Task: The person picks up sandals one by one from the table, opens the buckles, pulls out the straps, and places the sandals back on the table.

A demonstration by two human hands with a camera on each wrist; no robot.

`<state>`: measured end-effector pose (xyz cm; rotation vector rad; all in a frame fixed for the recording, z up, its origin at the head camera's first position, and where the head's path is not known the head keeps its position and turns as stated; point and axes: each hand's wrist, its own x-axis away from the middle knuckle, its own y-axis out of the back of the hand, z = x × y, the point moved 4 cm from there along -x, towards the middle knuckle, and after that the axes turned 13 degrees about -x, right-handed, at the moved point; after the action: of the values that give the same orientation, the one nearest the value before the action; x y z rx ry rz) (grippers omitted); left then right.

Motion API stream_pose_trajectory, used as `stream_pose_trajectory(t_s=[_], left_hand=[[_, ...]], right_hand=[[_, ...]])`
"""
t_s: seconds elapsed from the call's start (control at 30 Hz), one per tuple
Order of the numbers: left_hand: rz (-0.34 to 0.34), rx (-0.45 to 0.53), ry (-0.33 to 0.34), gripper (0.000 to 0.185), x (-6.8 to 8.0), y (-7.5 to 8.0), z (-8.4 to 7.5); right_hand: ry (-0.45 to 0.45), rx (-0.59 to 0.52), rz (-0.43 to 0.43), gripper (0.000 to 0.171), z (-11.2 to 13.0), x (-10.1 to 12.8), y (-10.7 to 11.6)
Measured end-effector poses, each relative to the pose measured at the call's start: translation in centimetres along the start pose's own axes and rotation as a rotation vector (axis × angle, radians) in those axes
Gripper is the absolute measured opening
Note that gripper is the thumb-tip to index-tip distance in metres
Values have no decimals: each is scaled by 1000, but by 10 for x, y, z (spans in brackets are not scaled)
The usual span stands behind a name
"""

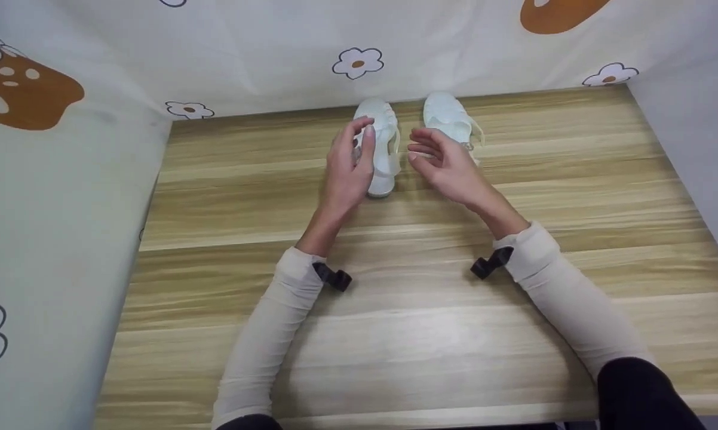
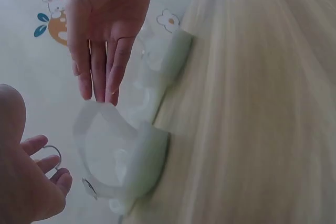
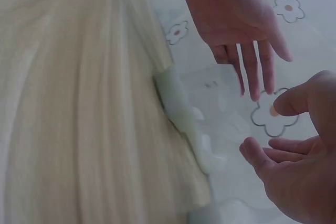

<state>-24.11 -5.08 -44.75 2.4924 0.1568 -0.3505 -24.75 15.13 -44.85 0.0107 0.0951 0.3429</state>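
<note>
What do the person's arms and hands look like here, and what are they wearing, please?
Both hands, the left hand and the right hand, are bare, with no gloves or rings visible. Each forearm is covered by a snug cream sleeve reaching the wrist. A small black mount sits at the left cuff, and another black mount at the right. Dark fabric shows further up the right arm.

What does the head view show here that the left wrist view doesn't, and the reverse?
Only the head view shows the whole wooden table, both cream sleeves and the black wrist mounts, with the two white shoes side by side near the flowered cloth backdrop. Only the left wrist view shows the near shoe's opening close up, with a metal ring beside the left hand. Both show the right hand, fingers relaxed, and the left hand at the left shoe.
</note>
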Motion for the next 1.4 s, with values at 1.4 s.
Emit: stream_pose_trajectory(t_s=[1.4], left_hand=[[40, 63, 309, 39, 11, -4, 43]], right_hand=[[-93, -144, -93, 56, -42, -23, -26]])
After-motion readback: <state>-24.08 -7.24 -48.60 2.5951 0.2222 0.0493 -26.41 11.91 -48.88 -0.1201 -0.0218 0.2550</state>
